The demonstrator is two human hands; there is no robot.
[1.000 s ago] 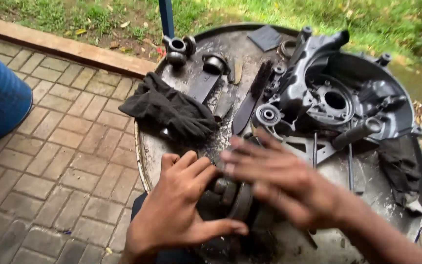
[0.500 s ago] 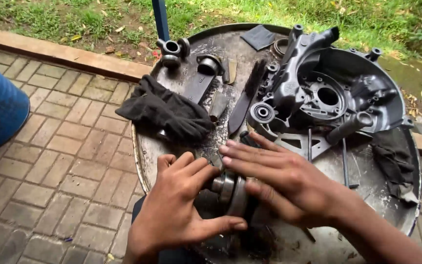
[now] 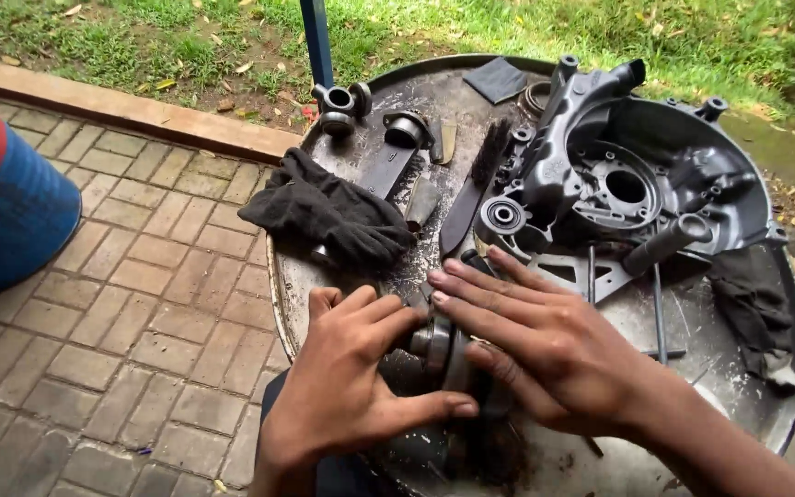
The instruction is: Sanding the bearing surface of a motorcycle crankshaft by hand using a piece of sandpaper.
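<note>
Both my hands close around a greasy round metal part point(image 3: 436, 347) that lies on a round metal tray point(image 3: 747, 405). My left hand point(image 3: 347, 387) cups it from the left, thumb stretched underneath. My right hand point(image 3: 535, 345) lies over it from the right with fingers spread flat, hiding most of it. A dark engine casing point(image 3: 618, 175) sits on the tray beyond my right hand.
A black rag point(image 3: 333, 216) lies at the tray's left edge, another dark rag point(image 3: 756, 304) at the right. Small bushings point(image 3: 342, 101), a black brush point(image 3: 471, 189) and thin rods point(image 3: 660, 313) are scattered on the tray. A blue and red barrel point(image 3: 2, 198) stands left on brick paving.
My view has shifted slightly. My hands stay on the round part, and my right hand's fingers have settled flatter across it.
</note>
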